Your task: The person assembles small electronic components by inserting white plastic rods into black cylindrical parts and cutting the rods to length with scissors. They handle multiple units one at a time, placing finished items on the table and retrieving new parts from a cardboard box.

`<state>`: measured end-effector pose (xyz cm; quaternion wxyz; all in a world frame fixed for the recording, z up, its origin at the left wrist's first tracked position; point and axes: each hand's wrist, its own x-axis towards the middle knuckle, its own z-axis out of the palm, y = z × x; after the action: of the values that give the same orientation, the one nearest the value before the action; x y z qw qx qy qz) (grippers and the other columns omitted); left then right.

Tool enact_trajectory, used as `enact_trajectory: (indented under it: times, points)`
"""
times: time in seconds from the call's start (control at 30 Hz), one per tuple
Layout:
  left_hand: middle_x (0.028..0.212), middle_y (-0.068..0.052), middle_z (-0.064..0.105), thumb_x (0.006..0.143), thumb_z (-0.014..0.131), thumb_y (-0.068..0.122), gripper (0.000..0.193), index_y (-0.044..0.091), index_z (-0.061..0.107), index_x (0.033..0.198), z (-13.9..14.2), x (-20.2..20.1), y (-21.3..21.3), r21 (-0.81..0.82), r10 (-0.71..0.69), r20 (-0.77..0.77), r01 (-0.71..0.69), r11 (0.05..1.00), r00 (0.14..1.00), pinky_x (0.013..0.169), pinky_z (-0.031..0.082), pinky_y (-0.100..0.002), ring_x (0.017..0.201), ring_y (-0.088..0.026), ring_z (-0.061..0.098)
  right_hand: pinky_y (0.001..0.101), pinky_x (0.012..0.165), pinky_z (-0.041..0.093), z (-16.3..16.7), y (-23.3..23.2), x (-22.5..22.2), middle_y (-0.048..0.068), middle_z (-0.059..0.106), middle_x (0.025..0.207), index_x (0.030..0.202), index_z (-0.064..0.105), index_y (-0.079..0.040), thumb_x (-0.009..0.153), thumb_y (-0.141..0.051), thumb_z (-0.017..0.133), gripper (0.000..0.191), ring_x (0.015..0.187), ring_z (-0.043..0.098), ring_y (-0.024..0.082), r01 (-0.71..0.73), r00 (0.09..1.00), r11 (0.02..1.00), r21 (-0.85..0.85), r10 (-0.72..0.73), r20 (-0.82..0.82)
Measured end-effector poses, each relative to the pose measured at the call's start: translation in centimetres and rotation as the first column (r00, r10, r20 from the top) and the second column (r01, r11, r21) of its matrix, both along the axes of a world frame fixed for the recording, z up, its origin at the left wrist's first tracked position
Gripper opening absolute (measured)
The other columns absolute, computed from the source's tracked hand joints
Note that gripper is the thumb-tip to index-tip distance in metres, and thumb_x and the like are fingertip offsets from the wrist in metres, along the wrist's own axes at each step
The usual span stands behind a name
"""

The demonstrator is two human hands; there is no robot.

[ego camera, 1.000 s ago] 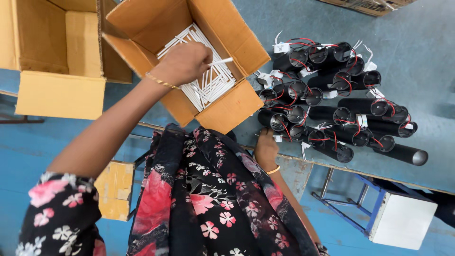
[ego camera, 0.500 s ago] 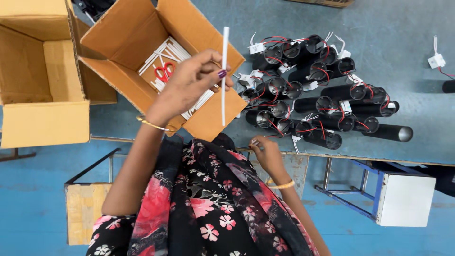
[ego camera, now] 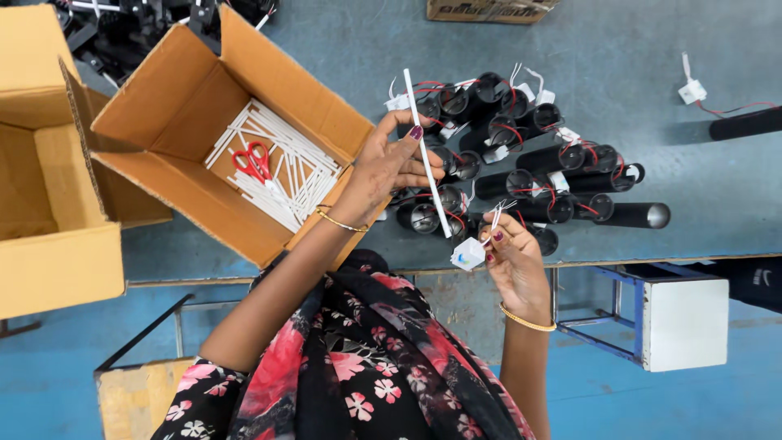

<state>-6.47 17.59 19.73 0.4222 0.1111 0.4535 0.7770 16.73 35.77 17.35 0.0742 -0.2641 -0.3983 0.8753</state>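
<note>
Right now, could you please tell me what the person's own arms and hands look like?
Both forearms are bare, without sleeves. Each wrist carries a thin gold bangle. The left hand and right hand have dark maroon polished nails. A black garment with red, pink and white flowers covers the body below.

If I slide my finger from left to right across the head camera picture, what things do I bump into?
Empty box → box of white tubes → red scissors → left hand with a white tube → right hand → black tubes → white stool.
</note>
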Motion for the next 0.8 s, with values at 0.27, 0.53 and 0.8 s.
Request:
enact_trajectory:
  times: [0.27, 0.53, 0.8]
  points:
    - [0.104, -0.022, 0.072, 0.104, 0.053, 0.029, 0.034, 0.008, 0.047, 0.130, -0.5, -1.3, 2.5, 0.014, 0.153, 0.154, -0.157, 0.988, 0.976, 0.082, 0.066, -0.041, 0.094, -0.030, 0.076, 0.0239, 0.072, 0.047, 1.3, -0.2, -1.5, 0.007, 0.070, 0.094, 0.114, 0.071, 0.005, 0.095, -0.012, 0.071, 0.025, 0.081, 0.062, 0.010, -0.026, 0.997, 0.998, 0.060, 0.021, 0.080]
    - [0.108, -0.023, 0.070, 0.105, 0.053, 0.032, 0.034, 0.009, 0.046, 0.128, -1.0, -1.6, 1.6, 0.066, 0.160, 0.197, -0.176, 0.982, 0.967, 0.087, 0.065, -0.042, 0.100, -0.032, 0.075, 0.0237, 0.075, 0.047, 3.7, -1.6, -2.9, 0.006, 0.068, 0.091, 0.112, 0.072, 0.010, 0.097, -0.006, 0.071, 0.022, 0.079, 0.057, 0.008, 0.015, 1.000, 0.973, 0.232, -0.008, -0.030]
    - [0.108, -0.024, 0.070, 0.105, 0.052, 0.031, 0.032, 0.009, 0.047, 0.128, -0.8, -1.1, 1.4, 0.071, 0.178, 0.199, -0.195, 0.978, 0.964, 0.084, 0.065, -0.041, 0.099, -0.032, 0.076, 0.0223, 0.073, 0.047, 4.9, -2.8, -4.4, 0.009, 0.071, 0.095, 0.110, 0.072, 0.010, 0.096, -0.004, 0.070, 0.020, 0.080, 0.058, 0.008, 0.010, 1.000, 0.943, 0.333, -0.005, -0.016]
